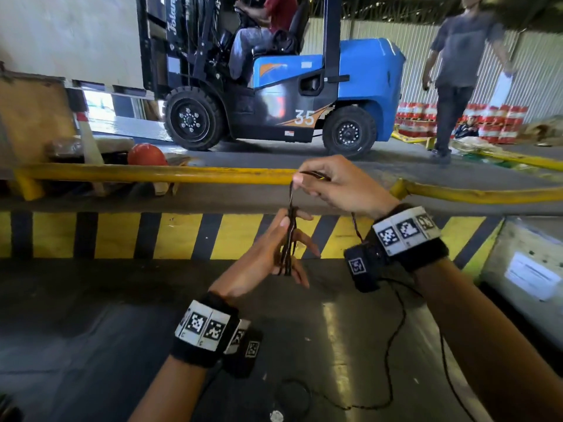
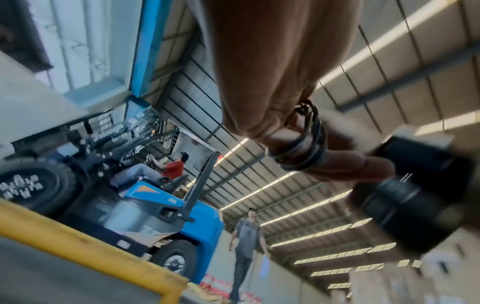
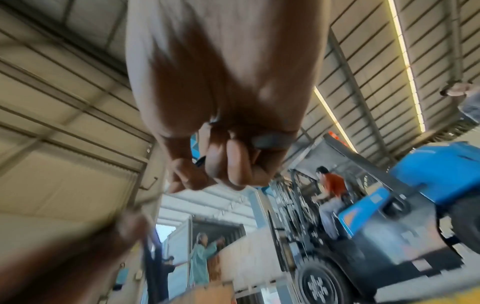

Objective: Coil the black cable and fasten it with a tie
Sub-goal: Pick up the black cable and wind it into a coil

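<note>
My left hand holds the black cable, a narrow bundle of loops lying upright across its fingers, with the thumb pressing it near the top. In the left wrist view the cable loops wrap round a finger. My right hand is just above, with thumb and forefinger pinching a thin twisted strand, apparently the tie, that rises taut from the top of the bundle. Its loose tail hangs below the right palm. In the right wrist view the curled fingers hide most of the strand.
A blue forklift with a driver stands beyond the yellow rail. A person walks at the right. A black-and-yellow striped edge lies below my hands. A red helmet sits at the left. A thin wire trails on the floor.
</note>
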`<action>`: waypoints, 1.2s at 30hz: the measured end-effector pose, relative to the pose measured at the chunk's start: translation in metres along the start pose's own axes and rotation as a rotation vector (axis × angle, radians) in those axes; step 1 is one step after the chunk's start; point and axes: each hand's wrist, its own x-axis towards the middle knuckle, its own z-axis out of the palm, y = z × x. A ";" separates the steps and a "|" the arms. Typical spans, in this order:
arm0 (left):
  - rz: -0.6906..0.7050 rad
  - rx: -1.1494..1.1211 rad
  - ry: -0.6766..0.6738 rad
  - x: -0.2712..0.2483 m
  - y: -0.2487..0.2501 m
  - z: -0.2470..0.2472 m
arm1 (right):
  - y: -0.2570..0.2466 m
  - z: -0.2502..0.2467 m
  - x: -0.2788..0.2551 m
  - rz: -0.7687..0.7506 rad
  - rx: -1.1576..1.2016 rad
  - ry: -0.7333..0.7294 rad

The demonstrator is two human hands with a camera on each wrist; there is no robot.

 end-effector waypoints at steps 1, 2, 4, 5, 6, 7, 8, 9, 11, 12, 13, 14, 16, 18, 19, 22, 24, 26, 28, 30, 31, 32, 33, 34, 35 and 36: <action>0.023 -0.020 -0.001 -0.002 0.005 0.003 | 0.006 0.007 0.003 0.001 0.064 0.001; 0.043 -0.028 0.012 -0.003 0.010 0.005 | 0.014 0.018 0.005 0.021 0.145 0.002; 0.070 -0.035 0.060 -0.004 0.017 0.004 | 0.036 0.042 0.002 0.087 0.247 0.018; 0.084 -0.046 0.090 -0.004 0.020 0.002 | 0.046 0.057 -0.002 0.113 0.272 0.015; 0.109 -0.059 0.121 -0.003 0.022 -0.002 | 0.056 0.072 -0.007 0.119 0.310 -0.001; 0.139 -0.062 0.154 -0.001 0.023 -0.007 | 0.061 0.088 -0.015 0.123 0.360 -0.026; 0.164 -0.043 0.186 0.003 0.023 -0.014 | 0.063 0.103 -0.023 0.132 0.402 -0.049; 0.172 -0.005 0.221 0.007 0.023 -0.022 | 0.061 0.117 -0.033 0.138 0.418 -0.073; 0.138 0.095 0.306 0.019 0.020 -0.040 | 0.053 0.136 -0.052 0.169 0.436 -0.146; 0.111 0.146 0.348 0.024 0.018 -0.049 | 0.049 0.142 -0.061 0.194 0.462 -0.196; 0.083 0.192 0.383 0.028 0.014 -0.057 | 0.045 0.143 -0.070 0.197 0.474 -0.255; 0.052 0.242 0.413 0.030 0.010 -0.066 | 0.041 0.141 -0.076 0.181 0.463 -0.308; -0.025 0.370 0.459 0.031 0.000 -0.081 | 0.031 0.128 -0.082 0.138 0.382 -0.361; -0.102 0.464 0.447 0.025 -0.009 -0.090 | 0.015 0.103 -0.081 0.100 0.322 -0.328; -0.133 0.470 0.415 0.020 -0.013 -0.090 | 0.008 0.088 -0.078 0.070 0.284 -0.279; -0.173 0.325 0.251 0.006 -0.021 -0.070 | -0.006 0.043 -0.059 0.000 0.128 -0.120; -0.151 0.205 0.150 -0.004 -0.022 -0.047 | -0.007 0.027 -0.039 -0.042 0.046 -0.056; -0.129 0.081 0.060 -0.010 -0.018 -0.026 | -0.002 0.024 -0.021 -0.077 -0.015 -0.011; -0.111 -0.038 -0.003 -0.013 -0.014 -0.013 | 0.010 0.029 -0.009 -0.062 0.014 -0.010; -0.094 -0.111 -0.016 -0.016 -0.009 -0.009 | 0.026 0.037 -0.002 0.014 0.073 -0.006; -0.076 -0.134 -0.010 -0.018 -0.007 -0.008 | 0.035 0.043 -0.002 0.061 0.120 0.002; -0.053 -0.159 -0.005 -0.020 -0.005 -0.009 | 0.042 0.051 -0.004 0.104 0.195 0.009; -0.029 -0.188 0.004 -0.021 -0.003 -0.009 | 0.047 0.062 -0.009 0.141 0.297 0.005; -0.002 -0.222 0.020 -0.022 0.000 -0.010 | 0.052 0.075 -0.014 0.166 0.420 -0.011; 0.032 -0.248 0.051 -0.021 0.003 -0.012 | 0.054 0.091 -0.022 0.180 0.535 -0.035; 0.069 -0.253 0.092 -0.018 0.005 -0.016 | 0.057 0.109 -0.030 0.197 0.624 -0.054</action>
